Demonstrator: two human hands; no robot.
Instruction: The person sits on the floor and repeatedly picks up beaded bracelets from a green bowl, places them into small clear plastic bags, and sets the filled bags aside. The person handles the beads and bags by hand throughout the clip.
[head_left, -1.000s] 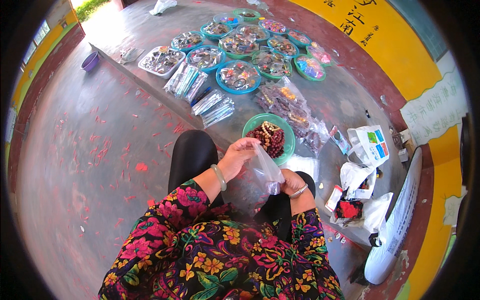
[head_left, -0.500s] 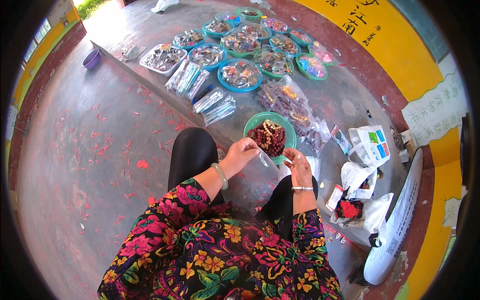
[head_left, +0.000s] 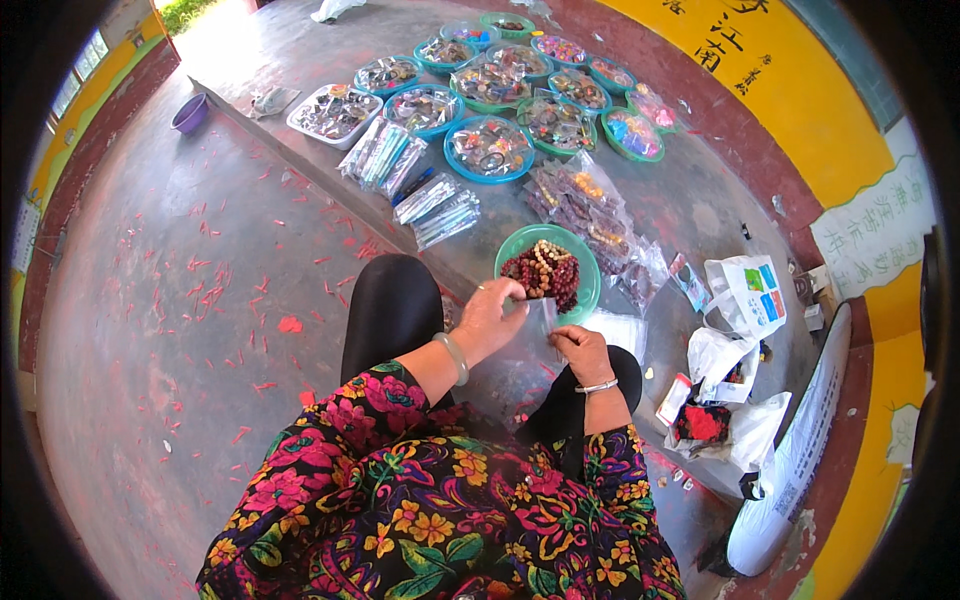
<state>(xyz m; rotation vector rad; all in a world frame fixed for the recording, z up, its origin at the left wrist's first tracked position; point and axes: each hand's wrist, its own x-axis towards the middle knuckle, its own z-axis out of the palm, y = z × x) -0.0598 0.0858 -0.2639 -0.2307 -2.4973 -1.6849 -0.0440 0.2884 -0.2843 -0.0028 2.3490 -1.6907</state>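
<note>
My left hand (head_left: 490, 318) pinches one edge of a small clear plastic bag (head_left: 541, 318) between thumb and fingers. My right hand (head_left: 583, 354) grips the bag's other side, a little lower and nearer to me. Stretched between both hands, the bag shows nothing that I can make out inside. Just beyond my fingers stands a green basin (head_left: 592, 268) with strings of dark red and pale wooden beads (head_left: 545, 272). A flat pile of clear bags (head_left: 620, 330) lies beside my right knee.
Several basins of small packaged goods (head_left: 490, 148) stand farther off. Nearer lie bundles of wrapped pens (head_left: 440, 210) and bags of dark beads (head_left: 590, 215). White carrier bags (head_left: 745, 295) sit to the right, a purple basin (head_left: 190, 114) far left. Red scraps litter the floor.
My right hand has come down and inward, its fingers now closed on the bag's side. My left hand has shifted slightly right, and the bag sits more upright between them.
</note>
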